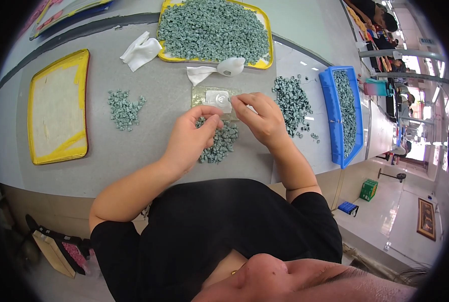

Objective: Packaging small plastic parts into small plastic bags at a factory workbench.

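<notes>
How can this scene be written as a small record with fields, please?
Left hand: over the middle heap; grip unclear
Right hand: fingertips near the right side of the flat plate; grip unclear
Plate detail: white patch on it
Other heaps: left heap and right heap, green-grey pieces
Far tray: yellow-rimmed, heaped with green-grey pieces
Left tray: yellow-rimmed
Blue bin: green-grey pieces inside

Bright, even light; fisheye edges bend, darken
</notes>
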Demonstrator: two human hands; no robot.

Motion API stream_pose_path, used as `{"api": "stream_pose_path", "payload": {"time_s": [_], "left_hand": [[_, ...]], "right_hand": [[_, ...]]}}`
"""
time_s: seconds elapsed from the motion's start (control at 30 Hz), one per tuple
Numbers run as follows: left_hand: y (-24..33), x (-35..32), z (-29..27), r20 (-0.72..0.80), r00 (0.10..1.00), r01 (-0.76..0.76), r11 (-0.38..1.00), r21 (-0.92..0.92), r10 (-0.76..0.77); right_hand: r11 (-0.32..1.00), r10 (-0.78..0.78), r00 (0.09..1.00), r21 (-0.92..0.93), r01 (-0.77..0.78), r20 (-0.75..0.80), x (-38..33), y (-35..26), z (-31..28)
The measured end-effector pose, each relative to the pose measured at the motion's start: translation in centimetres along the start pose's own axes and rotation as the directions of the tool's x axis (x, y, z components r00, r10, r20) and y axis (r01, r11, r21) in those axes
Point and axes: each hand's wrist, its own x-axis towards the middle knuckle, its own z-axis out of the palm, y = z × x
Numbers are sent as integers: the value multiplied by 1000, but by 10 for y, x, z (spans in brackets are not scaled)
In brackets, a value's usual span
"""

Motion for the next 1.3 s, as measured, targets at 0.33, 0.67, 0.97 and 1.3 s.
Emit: {"api": "stream_pose_path", "payload": {"time_s": [0.33, 0.67, 0.97, 1.3], "left_hand": [[-3, 4, -5, -62, 998, 11, 990, -143, -20], [1, 3, -5, -73, 997, -1, 976, -219, -15], [8, -2, -3, 82, 992, 113, 973, -201, -98], [8, -7, 1, 145, 981, 139, 986, -87, -125]], "right_hand": [[984, -103, 992, -140, 112, 66, 2, -2, 2], [866, 390, 921, 342, -366, -3, -1, -15, 7], [65, 647, 613, 769, -636, 453, -1, -23, 5], [863, 289, 949, 465, -199, -130, -4, -29, 10]]}}
